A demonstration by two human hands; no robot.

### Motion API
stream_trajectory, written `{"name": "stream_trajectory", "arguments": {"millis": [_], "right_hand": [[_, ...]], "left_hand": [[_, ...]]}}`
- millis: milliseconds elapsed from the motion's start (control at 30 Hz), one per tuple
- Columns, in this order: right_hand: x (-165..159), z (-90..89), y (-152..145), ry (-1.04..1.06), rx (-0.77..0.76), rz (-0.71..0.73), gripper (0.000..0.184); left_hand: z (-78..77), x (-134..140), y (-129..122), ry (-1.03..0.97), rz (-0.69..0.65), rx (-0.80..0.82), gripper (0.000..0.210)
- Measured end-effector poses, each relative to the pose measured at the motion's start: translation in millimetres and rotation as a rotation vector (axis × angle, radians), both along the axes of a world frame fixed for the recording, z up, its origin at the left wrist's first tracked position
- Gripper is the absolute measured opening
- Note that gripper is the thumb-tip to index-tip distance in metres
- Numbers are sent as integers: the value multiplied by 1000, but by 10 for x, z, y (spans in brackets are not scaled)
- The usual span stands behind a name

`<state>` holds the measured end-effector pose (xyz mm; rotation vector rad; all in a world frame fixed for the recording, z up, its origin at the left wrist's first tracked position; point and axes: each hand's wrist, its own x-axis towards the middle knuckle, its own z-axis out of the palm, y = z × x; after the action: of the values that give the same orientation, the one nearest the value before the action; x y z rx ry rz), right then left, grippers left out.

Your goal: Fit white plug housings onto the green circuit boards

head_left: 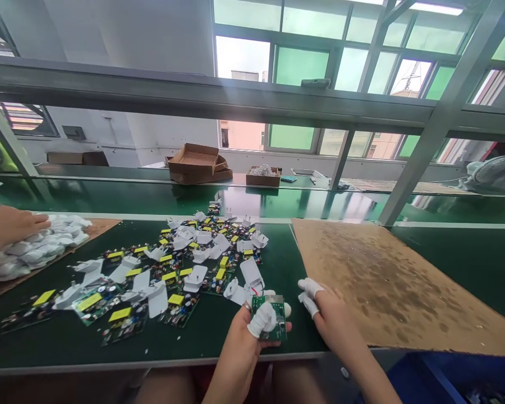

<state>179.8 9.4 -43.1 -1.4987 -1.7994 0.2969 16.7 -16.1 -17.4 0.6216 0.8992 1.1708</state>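
In the head view, low in the middle of the frame, your left hand (246, 336) is clamped on a green circuit board (271, 320), thumb in a white finger cot pressed on its face; a white plug cover (252, 275) hangs off it by short wires just above. Keep that pinch on the board's edges and don't tug the wires. Your right hand (330, 317) rests just beside it on the green mat (278, 258), fingers apart and holding nothing, two fingertips in cots. One board is in hand; the pile (172, 269) to the left holds many more boards and white covers, too tangled to count. One brown cardboard sheet (387, 280) lies at right. At the left edge another person's hand (8, 227) rests on a heap of white parts (37, 247).
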Motion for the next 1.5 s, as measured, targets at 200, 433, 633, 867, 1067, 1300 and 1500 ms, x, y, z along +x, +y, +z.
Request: {"name": "stream_trajectory", "arguments": {"millis": [200,433,633,867,1067,1300,1500], "right_hand": [[-252,79,-225,286,-86,121,40],[-632,286,-351,858,-401,400,37],[-644,208,-336,863,-330,397,35],[-623,298,-376,919,-355,509,37],[-641,238,-382,711,-271,450,30],[-614,245,-344,839,-344,576,33],[-657,224,-282,819,-330,386,34]], "left_hand": [[-33,92,-28,33,133,17,59],[-47,90,-70,-50,72,52,64],[35,37,-159,27,69,111,58],[-13,2,-162,-68,93,83,53],[30,28,-111,-174,142,-62,47],[-18,-23,-118,-83,129,-68,57],[-118,7,-77,-111,157,22,48]]}}
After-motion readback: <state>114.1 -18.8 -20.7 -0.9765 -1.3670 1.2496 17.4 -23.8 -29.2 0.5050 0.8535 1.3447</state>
